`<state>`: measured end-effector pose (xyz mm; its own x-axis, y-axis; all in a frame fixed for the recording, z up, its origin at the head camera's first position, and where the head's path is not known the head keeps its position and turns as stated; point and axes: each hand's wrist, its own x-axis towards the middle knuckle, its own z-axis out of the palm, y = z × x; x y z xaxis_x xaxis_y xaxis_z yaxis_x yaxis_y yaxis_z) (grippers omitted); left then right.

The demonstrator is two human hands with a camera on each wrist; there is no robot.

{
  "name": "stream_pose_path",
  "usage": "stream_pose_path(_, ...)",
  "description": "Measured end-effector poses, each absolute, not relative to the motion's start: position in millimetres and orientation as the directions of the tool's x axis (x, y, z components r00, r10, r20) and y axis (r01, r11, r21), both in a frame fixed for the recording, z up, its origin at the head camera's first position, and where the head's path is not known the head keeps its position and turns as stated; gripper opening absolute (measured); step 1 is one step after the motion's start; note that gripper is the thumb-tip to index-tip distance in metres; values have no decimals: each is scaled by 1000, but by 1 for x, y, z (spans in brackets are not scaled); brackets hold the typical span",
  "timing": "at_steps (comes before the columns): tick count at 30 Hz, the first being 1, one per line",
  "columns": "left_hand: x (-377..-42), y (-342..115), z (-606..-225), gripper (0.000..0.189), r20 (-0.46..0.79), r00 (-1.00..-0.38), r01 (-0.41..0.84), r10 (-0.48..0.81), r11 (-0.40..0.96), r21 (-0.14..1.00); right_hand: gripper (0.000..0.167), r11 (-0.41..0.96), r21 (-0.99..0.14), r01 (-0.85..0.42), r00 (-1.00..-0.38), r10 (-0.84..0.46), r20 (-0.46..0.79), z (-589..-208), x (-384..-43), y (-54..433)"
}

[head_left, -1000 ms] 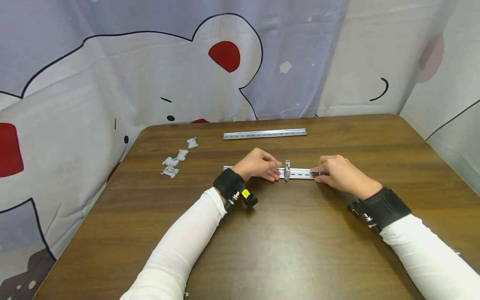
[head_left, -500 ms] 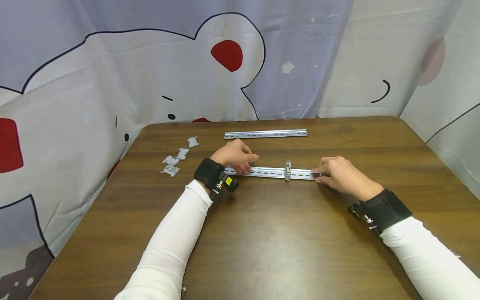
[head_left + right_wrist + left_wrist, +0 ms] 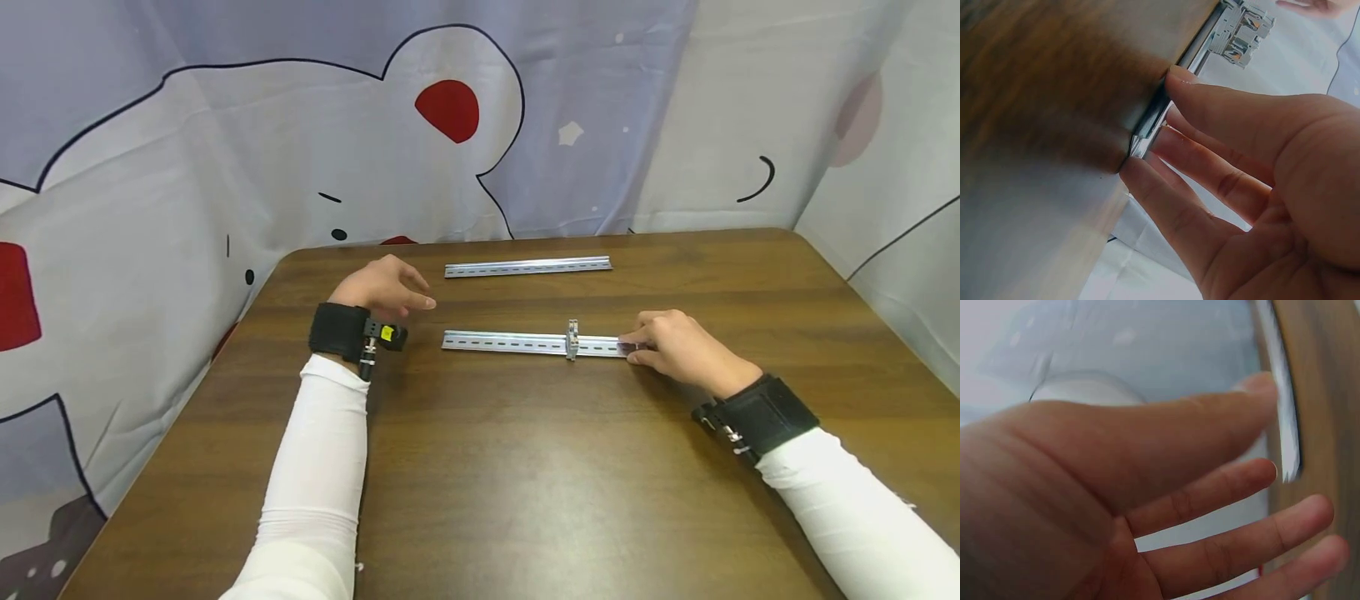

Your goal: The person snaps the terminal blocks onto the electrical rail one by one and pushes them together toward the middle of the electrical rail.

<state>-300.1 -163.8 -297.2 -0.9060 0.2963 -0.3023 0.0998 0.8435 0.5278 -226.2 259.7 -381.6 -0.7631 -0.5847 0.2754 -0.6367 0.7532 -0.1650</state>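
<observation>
The tabletop (image 3: 495, 467) carries 2 metal strips, the far strip (image 3: 528, 267) and the near strip (image 3: 517, 343). The left hand (image 3: 384, 287) hovers spread, left of both; the right hand (image 3: 678, 348) pinches the near strip's right end. A small grey block (image 3: 572, 341) stands upright on it.

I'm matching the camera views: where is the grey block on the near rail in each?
Head: right of centre, the grey block standing on the near rail.
Left wrist: not in it.
Right wrist: near the top, right of centre.
Shared landmark: the left hand, in all three.
</observation>
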Motion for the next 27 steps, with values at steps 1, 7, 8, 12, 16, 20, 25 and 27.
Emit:
stream_pose_path(1, -300, -172, -295, 49, -295, -915, 93, 276, 855, 509, 26, 754, -163, -637, -763, -585, 275, -381, -226, 259)
stream_pose_path(7, -305, -218, -298, 51, -292, -925, 125, 245, 919, 374, 26, 758, -151, -634, -765, -587, 266, -379, -226, 259)
stream_pose_path(8, -305, -224, -300, 52, -294, -925, 127, 240, 925, 358, 26, 758, -152, -634, -765, -587, 264, -379, -226, 259)
stream_pose_path(12, -305, -243, -306, 47, -296, -932, 98, 207, 934, 343, 26, 759, -156, -632, -768, -586, 259, -378, -225, 259)
stream_pose_path(16, -302, -257, -308, 34, -306, -934, 65, 183, 931, 358, 27, 761, -160, -629, -770, -581, 263, -378, -224, 260)
stream_pose_path(20, -300, -270, -311, 17, -356, -917, 47, 179, 936, 349, 27, 759, -156, -632, -767, -585, 265, -378, -225, 260)
stream_pose_path(25, -299, -268, -317, 11, -427, -887, 21, 174, 940, 341, 27, 761, -154, -630, -768, -583, 264, -379, -226, 259)
stream_pose_path(27, -301, -265, -320, 10, -441, -881, 17, 170, 944, 330, 27, 760, -158, -630, -769, -582, 265, -379, -225, 258)
